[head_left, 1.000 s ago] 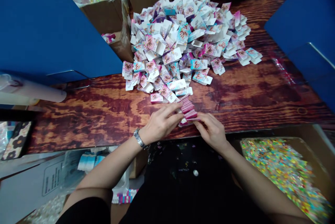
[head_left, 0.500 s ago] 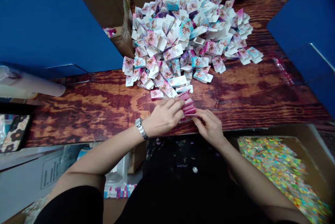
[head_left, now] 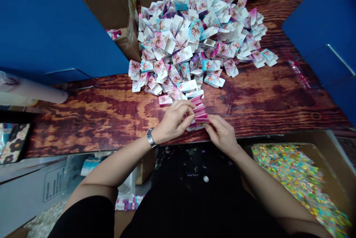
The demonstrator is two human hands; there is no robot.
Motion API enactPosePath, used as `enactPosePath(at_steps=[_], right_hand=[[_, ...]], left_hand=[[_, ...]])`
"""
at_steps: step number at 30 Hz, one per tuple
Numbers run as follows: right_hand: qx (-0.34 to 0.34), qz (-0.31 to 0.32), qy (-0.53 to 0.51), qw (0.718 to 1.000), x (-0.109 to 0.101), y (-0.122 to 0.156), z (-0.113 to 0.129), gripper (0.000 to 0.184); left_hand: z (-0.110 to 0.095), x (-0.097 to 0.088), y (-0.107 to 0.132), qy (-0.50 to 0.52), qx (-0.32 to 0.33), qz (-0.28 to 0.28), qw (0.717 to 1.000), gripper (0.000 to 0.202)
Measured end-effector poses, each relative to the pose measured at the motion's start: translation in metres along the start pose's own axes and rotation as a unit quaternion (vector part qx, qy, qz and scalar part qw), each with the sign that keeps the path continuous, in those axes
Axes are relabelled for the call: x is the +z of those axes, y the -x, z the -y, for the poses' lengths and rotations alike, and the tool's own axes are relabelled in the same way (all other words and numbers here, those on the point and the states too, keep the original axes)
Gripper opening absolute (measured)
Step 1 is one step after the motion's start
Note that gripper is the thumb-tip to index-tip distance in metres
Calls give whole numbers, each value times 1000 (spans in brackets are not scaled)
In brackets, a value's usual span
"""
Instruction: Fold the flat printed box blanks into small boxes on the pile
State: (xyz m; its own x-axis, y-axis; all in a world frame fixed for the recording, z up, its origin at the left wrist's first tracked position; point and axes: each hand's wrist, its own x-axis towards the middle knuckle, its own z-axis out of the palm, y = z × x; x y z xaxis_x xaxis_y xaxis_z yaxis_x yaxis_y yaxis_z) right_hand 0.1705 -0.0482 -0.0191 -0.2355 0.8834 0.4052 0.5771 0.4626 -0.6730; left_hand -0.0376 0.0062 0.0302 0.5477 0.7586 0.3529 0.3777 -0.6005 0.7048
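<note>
A stack of pink-edged flat cartons (head_left: 199, 111) stands at the near edge of the table, edges facing up. Curled against its left side is my left hand (head_left: 176, 121), thumb and fingers closed at the cartons. My right hand (head_left: 221, 134) pinches the near right end between thumb and fingers. Part of the stack is hidden behind my left fingers. Just beyond lies a big heap of small printed boxes (head_left: 182, 55) in pink, blue and purple, many with raised end flaps.
Blue panels (head_left: 50, 19) flank the wooden table (head_left: 111, 119). At the back left stand cardboard boxes (head_left: 111, 9), one with colourful small packets. Below on the right, an open carton holds many shiny wrapped pieces (head_left: 292, 178). A flower-patterned case (head_left: 15, 143) lies at far left.
My left hand has shifted slightly and its thumb now shows, drawn in toward the forefinger at the stack's side. My right hand keeps its pinch. The view has moved a little.
</note>
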Motion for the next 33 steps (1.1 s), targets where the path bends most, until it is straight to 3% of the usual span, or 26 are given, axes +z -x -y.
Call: enactPosePath(at_steps=[7, 14, 19, 27, 33], right_hand=[[12, -6, 18, 1000, 2, -2, 5, 19], [8, -26, 48, 998, 4, 1, 5, 15], [51, -28, 44, 997, -1, 2, 2, 8], [187, -21, -124, 974, 9, 12, -11, 15], [230, -107, -326, 911, 32, 17, -21, 21]], left_hand=[[-3, -3, 6, 73, -21, 43, 996, 7], [12, 10, 19, 65, 61, 31, 996, 6], [23, 11, 21, 75, 92, 37, 992, 5], [31, 10, 23, 12, 154, 25, 988, 12], [34, 16, 25, -43, 177, -3, 983, 14]])
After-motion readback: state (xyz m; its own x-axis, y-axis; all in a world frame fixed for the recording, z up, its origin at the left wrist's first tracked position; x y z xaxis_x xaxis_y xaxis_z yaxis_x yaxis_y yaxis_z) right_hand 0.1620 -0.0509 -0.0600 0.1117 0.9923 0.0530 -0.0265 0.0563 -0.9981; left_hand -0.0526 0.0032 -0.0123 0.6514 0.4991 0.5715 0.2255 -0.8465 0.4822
